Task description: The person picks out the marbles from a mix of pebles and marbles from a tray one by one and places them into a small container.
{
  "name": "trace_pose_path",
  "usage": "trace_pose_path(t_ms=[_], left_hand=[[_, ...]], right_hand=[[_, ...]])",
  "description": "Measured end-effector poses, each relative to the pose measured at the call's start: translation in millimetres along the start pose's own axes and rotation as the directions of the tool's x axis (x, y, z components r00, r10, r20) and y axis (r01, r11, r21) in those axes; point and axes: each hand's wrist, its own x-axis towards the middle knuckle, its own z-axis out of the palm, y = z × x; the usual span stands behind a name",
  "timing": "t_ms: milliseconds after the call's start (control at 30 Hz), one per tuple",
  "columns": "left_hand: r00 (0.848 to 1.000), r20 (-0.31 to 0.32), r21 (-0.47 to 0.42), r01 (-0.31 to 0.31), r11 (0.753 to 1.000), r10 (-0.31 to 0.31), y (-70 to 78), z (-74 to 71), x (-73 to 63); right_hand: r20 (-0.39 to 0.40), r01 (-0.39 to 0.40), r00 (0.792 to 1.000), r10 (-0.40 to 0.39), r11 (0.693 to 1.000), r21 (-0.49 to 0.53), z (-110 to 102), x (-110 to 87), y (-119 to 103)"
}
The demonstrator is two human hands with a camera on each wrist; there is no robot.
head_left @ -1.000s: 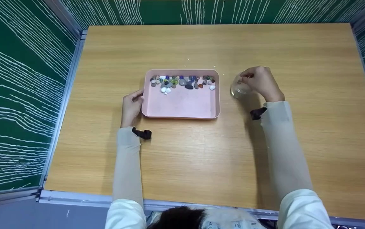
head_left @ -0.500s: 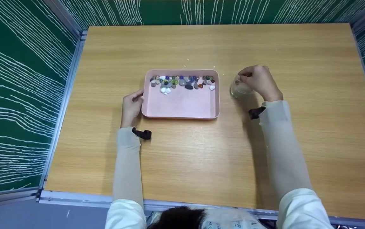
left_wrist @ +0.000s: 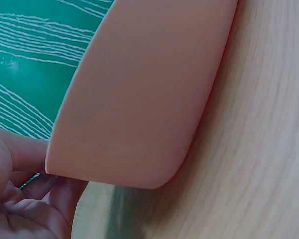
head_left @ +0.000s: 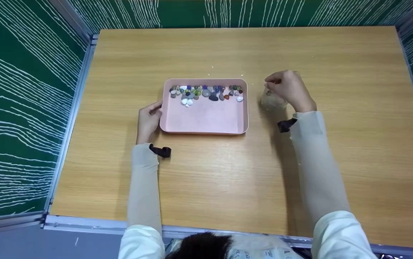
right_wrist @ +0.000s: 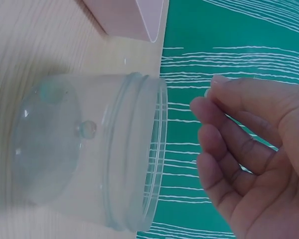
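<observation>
The shallow pink tray (head_left: 206,118) lies on the table, with rows of coloured beads and pebbles (head_left: 213,97) along its far side. My left hand (head_left: 149,122) holds the tray at its left wall; the left wrist view shows the fingers (left_wrist: 27,154) at the tray's corner. A clear plastic jar (right_wrist: 89,154) stands to the right of the tray, its mouth open. One small round bead (right_wrist: 87,129) shows inside it, and a greenish spot near its base. Just above the jar's mouth, my right hand (head_left: 289,89) pinches a small pale piece (right_wrist: 207,92), mostly hidden between thumb and forefinger.
Several tiny white crumbs (head_left: 242,75) lie on the wooden table (head_left: 206,180) behind the tray. Green panels (head_left: 177,14) with white lines stand round the back and sides of the table. A dark camera strap (head_left: 161,151) hangs at the left wrist.
My right hand has risen from the jar's mouth and shifted slightly left, away from the viewer. The left hand and the tray stay almost where they were.
</observation>
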Motion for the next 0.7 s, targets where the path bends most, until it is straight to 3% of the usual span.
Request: trace_pose_path(t_ms=[533,700], left_hand=[[0.997,-0.001,-0.018,0.071,0.997,-0.071,1.9,0.7,0.8],[1.0,-0.005,0.004,0.027,1.0,-0.027,-0.9,1.9,0.8]], right_hand=[[0.015,0.013,1.0,-0.013,1.0,-0.018,8.2,9.9,-22.1],[0.01,0.023,1.0,-0.024,1.0,0.002,13.1,10.9,-23.9]])
